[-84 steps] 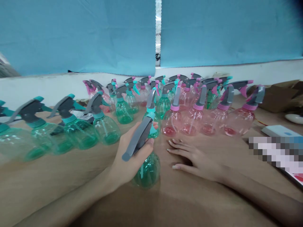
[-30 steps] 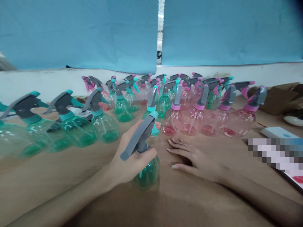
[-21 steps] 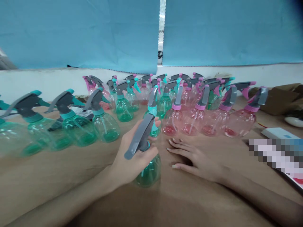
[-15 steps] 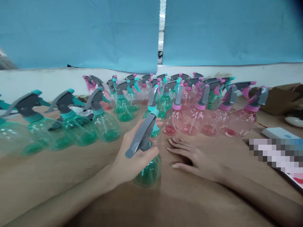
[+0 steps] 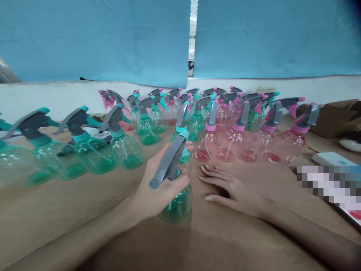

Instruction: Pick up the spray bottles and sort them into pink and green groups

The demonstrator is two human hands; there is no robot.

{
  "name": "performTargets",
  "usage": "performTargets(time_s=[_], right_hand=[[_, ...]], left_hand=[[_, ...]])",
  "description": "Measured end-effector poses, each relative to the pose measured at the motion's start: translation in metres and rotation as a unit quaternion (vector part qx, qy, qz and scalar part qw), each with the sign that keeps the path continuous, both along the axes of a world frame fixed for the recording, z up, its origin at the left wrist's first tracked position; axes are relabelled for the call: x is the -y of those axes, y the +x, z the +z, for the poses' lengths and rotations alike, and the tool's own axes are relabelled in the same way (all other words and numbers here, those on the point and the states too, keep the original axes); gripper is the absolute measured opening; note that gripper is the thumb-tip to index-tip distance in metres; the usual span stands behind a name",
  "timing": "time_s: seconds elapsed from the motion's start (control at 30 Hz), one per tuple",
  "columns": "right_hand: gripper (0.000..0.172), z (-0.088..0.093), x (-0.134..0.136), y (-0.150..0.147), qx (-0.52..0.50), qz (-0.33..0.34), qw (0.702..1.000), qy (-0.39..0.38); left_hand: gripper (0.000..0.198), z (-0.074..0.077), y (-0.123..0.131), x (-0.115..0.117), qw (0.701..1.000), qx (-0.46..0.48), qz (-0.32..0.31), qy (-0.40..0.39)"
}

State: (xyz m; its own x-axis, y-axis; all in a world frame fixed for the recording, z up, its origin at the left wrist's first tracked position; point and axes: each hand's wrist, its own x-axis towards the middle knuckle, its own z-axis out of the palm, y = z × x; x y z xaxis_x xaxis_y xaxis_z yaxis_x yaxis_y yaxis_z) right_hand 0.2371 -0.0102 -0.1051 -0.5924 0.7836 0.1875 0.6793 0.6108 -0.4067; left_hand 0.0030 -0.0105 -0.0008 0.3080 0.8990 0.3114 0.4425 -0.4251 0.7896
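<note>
Table (image 5: 231,244) spans the near half of the scene and carries spray bottles in three groups: a green row (image 5: 126,154) at left, a pink row (image 5: 231,146) at right and a mixed cluster (image 5: 146,130) at far centre. Left hand (image 5: 150,194), at near centre, is wrapped around the upper part of one green spray bottle (image 5: 177,207), thumb across the near side below the collar. Right hand (image 5: 234,188) lies palm down just beside it, fingers slightly spread, holding nothing visible. The gripped bottle stands nearly upright, base apparently on the table; contact underneath cannot be confirmed. Its grey trigger head (image 5: 168,160) points the nozzle toward the far side. Step in hand, as judged: steadying this bottle by its neck. Any next move would call for an upright hold and clearance from the teal-collared bottle (image 5: 182,120) directly beyond.
</note>
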Motion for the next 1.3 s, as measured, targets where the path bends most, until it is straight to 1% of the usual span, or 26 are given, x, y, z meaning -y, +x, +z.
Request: performTargets(time_s=[0.2,0.4,0.63,0.77,0.9,1.1,1.3], right_hand=[[0.056,-0.0006,0.0,0.0001,-0.006,0.001,1.0,0.002],[0.057,0.0008,0.0004,-0.0001,0.0,-0.003,1.0,0.001],[0.056,0.0023,0.0014,-0.0004,-0.004,-0.004,1.0,0.0],[0.057,0.0021,0.0011,-0.0005,-0.003,-0.003,1.0,-0.004],[0.057,0.0003,0.0,0.0003,-0.017,0.004,1.0,-0.002],[0.057,0.0006,0.0004,0.0007,-0.024,0.007,1.0,-0.001],[0.057,0.003,0.0016,-0.0005,-0.012,-0.003,1.0,-0.007]], left_hand=[[0.045,-0.0003,0.0009,-0.0014,1.0,0.006,-0.011,-0.006],[0.046,0.0005,0.0013,-0.0008,1.0,-0.006,-0.004,-0.002],[0.048,0.0033,0.0,0.0015,1.0,-0.005,-0.005,-0.018],[0.048,0.0023,-0.0006,0.0014,1.0,-0.009,-0.008,-0.026],[0.046,0.0001,-0.0001,0.0001,0.999,0.005,-0.018,-0.026],[0.038,0.0002,-0.0008,0.0015,0.999,0.021,-0.012,-0.037],[0.032,-0.0002,-0.0014,0.0001,1.0,0.021,-0.014,-0.01]])
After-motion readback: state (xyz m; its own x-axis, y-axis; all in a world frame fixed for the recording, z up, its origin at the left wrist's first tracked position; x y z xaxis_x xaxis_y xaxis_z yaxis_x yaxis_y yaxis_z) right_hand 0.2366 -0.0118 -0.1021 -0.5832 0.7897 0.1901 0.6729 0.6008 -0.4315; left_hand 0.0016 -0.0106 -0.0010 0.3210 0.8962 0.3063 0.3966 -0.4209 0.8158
